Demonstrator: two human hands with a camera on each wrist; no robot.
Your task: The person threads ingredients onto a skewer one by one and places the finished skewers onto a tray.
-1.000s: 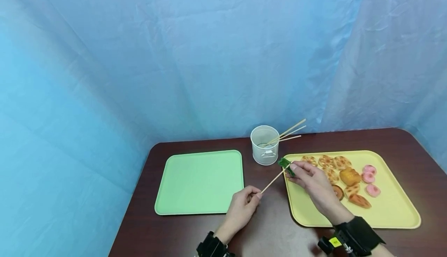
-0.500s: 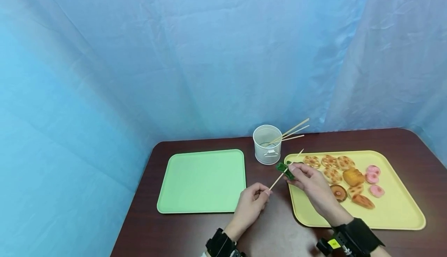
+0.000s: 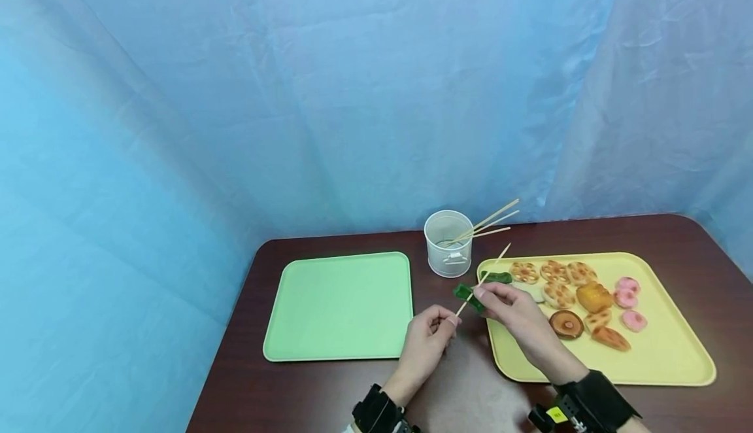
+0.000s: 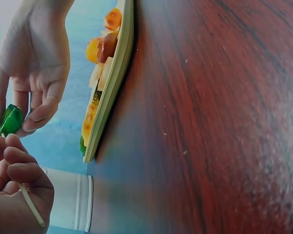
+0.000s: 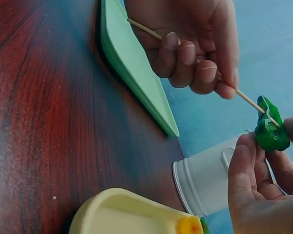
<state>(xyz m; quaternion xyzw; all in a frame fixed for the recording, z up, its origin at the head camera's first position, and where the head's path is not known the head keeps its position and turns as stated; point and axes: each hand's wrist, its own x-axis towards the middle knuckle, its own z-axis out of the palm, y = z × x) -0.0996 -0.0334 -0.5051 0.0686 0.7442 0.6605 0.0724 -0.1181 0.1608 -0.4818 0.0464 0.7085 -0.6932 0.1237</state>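
Note:
My left hand [image 3: 425,345] grips a thin wooden skewer [image 3: 502,254] near its lower end, the fingers curled round it. Threaded on the skewer is a green pepper piece [image 5: 270,127], which my right hand [image 3: 518,322] pinches between thumb and fingers. The skewer's tip sticks out beyond the pepper, up and to the right. Both hands are above the table, between a green tray [image 3: 341,309] and the left edge of a yellow tray [image 3: 665,348]. In the left wrist view the skewer's blunt end shows below my curled left fingers [image 4: 27,173].
Behind the hands stands a white bucket [image 3: 448,259] with several skewers [image 3: 494,216] leaning right. On the yellow tray lie another green pepper piece [image 3: 497,277], a mushroom slice [image 3: 567,324], browned round slices [image 3: 557,294], a yellow chunk [image 3: 594,297] and pink rings [image 3: 627,292].
The pepper piece has slid down the skewer toward my left hand, and more of the tip now shows. My right hand has shifted left and slightly down; my left hand has moved a little right.

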